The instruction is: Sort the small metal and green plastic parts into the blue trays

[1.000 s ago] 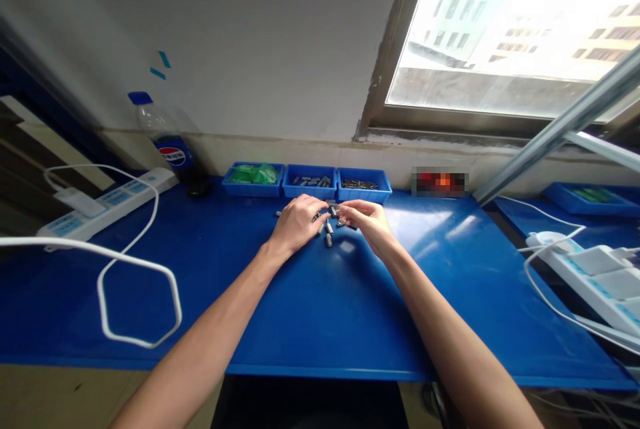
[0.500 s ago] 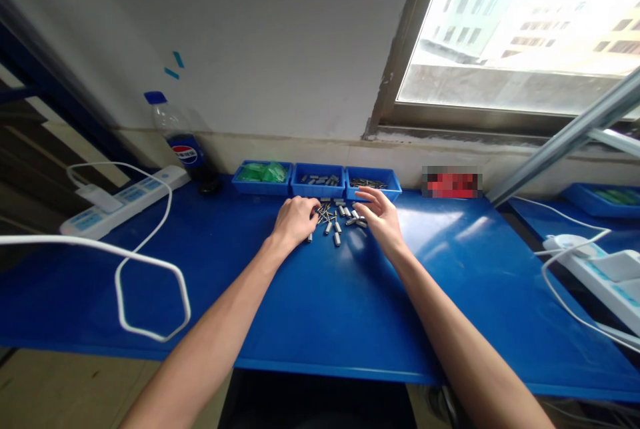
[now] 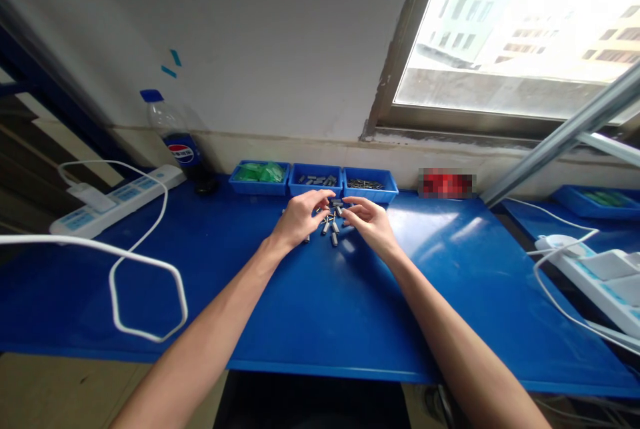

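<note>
My left hand [image 3: 301, 217] hovers low over the tabletop with thumb and fingers apart, and nothing shows between them. Facing it, my right hand [image 3: 369, 224] is also open, its fingers loosely curved toward the left one. Small grey metal cylinders [image 3: 335, 239] lie loose between and just in front of the hands. Among them are thin, brass-coloured, screw-like pins [image 3: 331, 217]. Part of this pile is hidden behind the fingers. One grey piece sits close to the right fingertips; whether they touch it I cannot tell.
Behind the hands stand three blue bins, with green plastic bags [image 3: 260, 171], grey parts [image 3: 320, 180] and thin metal pins [image 3: 365, 184]. A cola bottle [image 3: 183, 149], white power strip [image 3: 120, 199] and looped cable [image 3: 150, 256] are at left. A metal bar [image 3: 545, 136] slants at right.
My right hand has moved left, toward my left hand and over the right part of the pile. The left hand's thumb and fingers have spread. The view has shifted slightly.
</note>
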The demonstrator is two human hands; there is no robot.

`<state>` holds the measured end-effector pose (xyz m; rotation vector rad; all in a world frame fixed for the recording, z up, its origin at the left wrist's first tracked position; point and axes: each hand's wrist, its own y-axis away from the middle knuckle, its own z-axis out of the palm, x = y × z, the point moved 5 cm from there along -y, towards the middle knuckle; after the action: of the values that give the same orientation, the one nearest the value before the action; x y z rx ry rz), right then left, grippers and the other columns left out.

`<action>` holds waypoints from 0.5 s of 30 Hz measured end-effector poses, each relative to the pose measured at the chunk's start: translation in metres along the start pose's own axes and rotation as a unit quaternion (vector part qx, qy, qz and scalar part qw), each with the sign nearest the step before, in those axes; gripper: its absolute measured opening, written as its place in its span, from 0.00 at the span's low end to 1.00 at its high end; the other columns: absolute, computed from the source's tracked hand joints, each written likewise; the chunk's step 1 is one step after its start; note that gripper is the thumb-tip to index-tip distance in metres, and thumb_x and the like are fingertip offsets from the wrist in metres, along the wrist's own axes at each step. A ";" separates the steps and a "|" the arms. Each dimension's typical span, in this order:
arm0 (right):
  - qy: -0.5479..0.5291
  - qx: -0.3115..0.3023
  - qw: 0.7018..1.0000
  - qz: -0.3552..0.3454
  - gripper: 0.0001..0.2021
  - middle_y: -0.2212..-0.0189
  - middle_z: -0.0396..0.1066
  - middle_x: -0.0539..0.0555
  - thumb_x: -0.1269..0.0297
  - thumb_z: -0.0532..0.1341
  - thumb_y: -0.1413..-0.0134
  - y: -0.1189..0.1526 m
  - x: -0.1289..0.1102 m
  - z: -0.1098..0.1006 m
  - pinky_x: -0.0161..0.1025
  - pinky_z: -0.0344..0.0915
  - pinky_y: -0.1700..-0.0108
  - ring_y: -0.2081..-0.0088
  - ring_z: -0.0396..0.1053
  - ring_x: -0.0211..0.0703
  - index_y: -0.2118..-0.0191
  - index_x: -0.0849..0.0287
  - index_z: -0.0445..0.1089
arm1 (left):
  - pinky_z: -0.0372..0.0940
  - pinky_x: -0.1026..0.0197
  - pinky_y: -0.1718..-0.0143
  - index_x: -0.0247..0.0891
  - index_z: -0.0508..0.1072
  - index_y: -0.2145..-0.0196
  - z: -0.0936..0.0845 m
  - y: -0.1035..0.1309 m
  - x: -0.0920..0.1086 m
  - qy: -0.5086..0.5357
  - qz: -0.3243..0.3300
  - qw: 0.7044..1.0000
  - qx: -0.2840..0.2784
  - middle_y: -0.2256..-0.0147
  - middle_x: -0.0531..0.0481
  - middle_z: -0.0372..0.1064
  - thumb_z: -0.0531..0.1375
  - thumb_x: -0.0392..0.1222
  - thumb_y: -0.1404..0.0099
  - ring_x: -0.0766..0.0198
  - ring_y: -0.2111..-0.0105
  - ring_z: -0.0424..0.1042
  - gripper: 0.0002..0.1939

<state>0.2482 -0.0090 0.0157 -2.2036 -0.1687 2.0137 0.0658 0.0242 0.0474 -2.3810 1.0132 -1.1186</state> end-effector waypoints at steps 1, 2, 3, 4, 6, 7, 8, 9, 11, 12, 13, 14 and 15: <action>-0.011 -0.012 1.000 0.005 0.21 0.67 0.79 0.52 0.51 0.71 0.49 0.000 0.001 0.002 0.45 0.76 0.59 0.66 0.77 0.45 0.52 0.56 0.77 | 0.74 0.60 0.53 0.41 0.73 0.46 0.002 0.001 0.003 0.005 0.010 1.000 -0.008 0.58 0.49 0.78 0.64 0.31 0.35 0.62 0.60 0.79 0.20; -0.020 -0.019 1.000 0.009 0.21 0.66 0.80 0.53 0.50 0.72 0.50 0.000 0.001 0.003 0.46 0.76 0.58 0.66 0.78 0.46 0.53 0.56 0.78 | 0.74 0.61 0.53 0.41 0.72 0.44 0.003 0.001 0.005 0.008 0.018 1.000 -0.015 0.57 0.49 0.77 0.63 0.31 0.34 0.63 0.60 0.79 0.21; -0.027 -0.019 0.999 0.012 0.21 0.66 0.80 0.54 0.50 0.73 0.51 0.000 0.002 0.004 0.46 0.76 0.58 0.66 0.78 0.46 0.55 0.57 0.79 | 0.74 0.61 0.53 0.41 0.71 0.44 0.005 0.002 0.008 0.009 0.024 0.999 -0.020 0.57 0.49 0.76 0.63 0.31 0.34 0.63 0.60 0.79 0.21; -0.031 -0.017 0.999 0.014 0.20 0.66 0.81 0.54 0.50 0.73 0.52 0.000 0.002 0.004 0.46 0.76 0.58 0.66 0.78 0.47 0.57 0.58 0.80 | 0.74 0.62 0.54 0.41 0.71 0.44 0.006 0.003 0.009 0.009 0.028 0.999 -0.023 0.57 0.49 0.76 0.63 0.31 0.34 0.64 0.60 0.79 0.21; -0.035 -0.010 0.999 0.019 0.19 0.67 0.81 0.55 0.50 0.73 0.53 -0.001 0.003 0.004 0.46 0.76 0.58 0.67 0.78 0.47 0.60 0.58 0.81 | 0.74 0.62 0.54 0.41 0.72 0.46 0.008 0.003 0.010 0.006 0.031 0.999 -0.029 0.56 0.48 0.76 0.63 0.32 0.33 0.64 0.60 0.79 0.18; -0.035 -0.009 0.999 0.022 0.18 0.68 0.81 0.55 0.50 0.73 0.53 -0.001 0.003 0.004 0.47 0.76 0.58 0.67 0.78 0.47 0.61 0.59 0.81 | 0.74 0.62 0.54 0.40 0.73 0.47 0.009 0.003 0.009 0.001 0.029 0.999 -0.033 0.55 0.48 0.76 0.63 0.33 0.33 0.63 0.60 0.79 0.17; -0.034 -0.005 0.999 0.026 0.18 0.69 0.81 0.55 0.50 0.73 0.53 -0.001 0.003 0.003 0.47 0.76 0.58 0.68 0.78 0.47 0.62 0.59 0.81 | 0.74 0.61 0.53 0.40 0.73 0.47 0.010 0.003 0.006 -0.011 0.022 0.999 -0.037 0.53 0.47 0.77 0.64 0.34 0.33 0.62 0.58 0.79 0.17; -0.034 0.005 0.999 0.029 0.18 0.69 0.81 0.55 0.51 0.73 0.53 -0.002 0.003 0.001 0.48 0.76 0.58 0.68 0.79 0.48 0.62 0.59 0.81 | 0.74 0.59 0.51 0.39 0.74 0.47 0.011 0.002 0.002 -0.032 0.009 0.999 -0.043 0.52 0.46 0.77 0.64 0.36 0.33 0.60 0.56 0.79 0.16; -0.037 0.048 0.998 0.018 0.17 0.66 0.82 0.56 0.52 0.74 0.53 -0.003 0.003 -0.007 0.49 0.77 0.54 0.64 0.80 0.50 0.61 0.58 0.81 | 0.73 0.54 0.46 0.38 0.76 0.47 0.011 0.002 -0.008 -0.096 -0.025 0.993 -0.060 0.50 0.43 0.78 0.63 0.39 0.31 0.54 0.51 0.78 0.15; -0.040 0.074 0.996 0.005 0.18 0.63 0.82 0.57 0.52 0.74 0.53 -0.004 0.002 -0.011 0.50 0.76 0.51 0.61 0.81 0.52 0.59 0.58 0.81 | 0.72 0.51 0.43 0.36 0.77 0.48 0.012 0.002 -0.014 -0.131 -0.042 0.988 -0.072 0.50 0.41 0.78 0.61 0.38 0.30 0.52 0.49 0.77 0.14; -0.044 0.100 0.994 -0.011 0.19 0.58 0.82 0.58 0.53 0.74 0.53 -0.005 0.002 -0.016 0.51 0.75 0.47 0.57 0.81 0.53 0.56 0.57 0.80 | 0.71 0.49 0.42 0.35 0.79 0.49 0.013 0.002 -0.020 -0.159 -0.054 0.982 -0.086 0.50 0.40 0.79 0.59 0.37 0.29 0.50 0.48 0.76 0.14; -0.048 0.121 0.991 -0.027 0.21 0.53 0.81 0.59 0.54 0.74 0.53 -0.005 0.001 -0.021 0.52 0.74 0.45 0.53 0.80 0.54 0.53 0.56 0.79 | 0.70 0.49 0.42 0.34 0.80 0.50 0.013 0.003 -0.024 -0.176 -0.058 0.978 -0.099 0.50 0.40 0.79 0.58 0.35 0.28 0.49 0.47 0.76 0.14; -0.050 0.134 0.989 -0.037 0.23 0.49 0.79 0.60 0.55 0.73 0.53 -0.006 0.001 -0.024 0.53 0.73 0.43 0.51 0.79 0.55 0.50 0.55 0.78 | 0.70 0.49 0.42 0.34 0.81 0.51 0.014 0.003 -0.027 -0.187 -0.061 0.975 -0.107 0.51 0.40 0.80 0.57 0.34 0.28 0.49 0.47 0.75 0.14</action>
<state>0.2727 -0.0036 0.0175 -1.9082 0.0092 1.9759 0.0632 0.0411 0.0223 -2.7167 0.9028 -0.5813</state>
